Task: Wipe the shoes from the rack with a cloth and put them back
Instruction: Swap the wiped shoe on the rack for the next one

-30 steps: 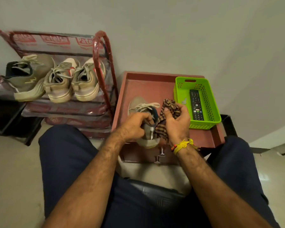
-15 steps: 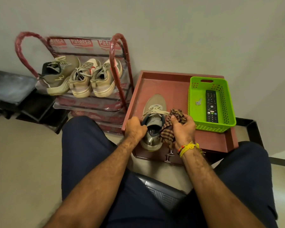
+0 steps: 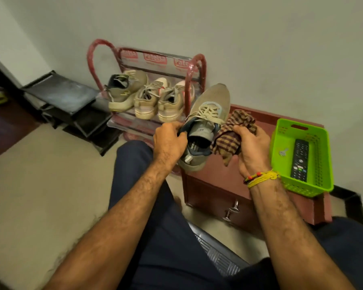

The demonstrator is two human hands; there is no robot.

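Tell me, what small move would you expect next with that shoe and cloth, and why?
Probably bringing the checked cloth onto the side of the shoe and rubbing. The left hand grips the shoe at its collar, lifted with its toe toward the rack, while the right hand holds the bunched cloth right beside it. Three shoes sit on the rack.

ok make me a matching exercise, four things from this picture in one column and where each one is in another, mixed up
Things:
1. grey-beige laced sneaker
2. brown checked cloth
3. black remote control
4. pair of beige sneakers with red accents

Places:
A. in the green plastic basket
B. on the red metal shoe rack
C. gripped by the left hand
D. bunched in the right hand

Pairs: 1-C, 2-D, 3-A, 4-B
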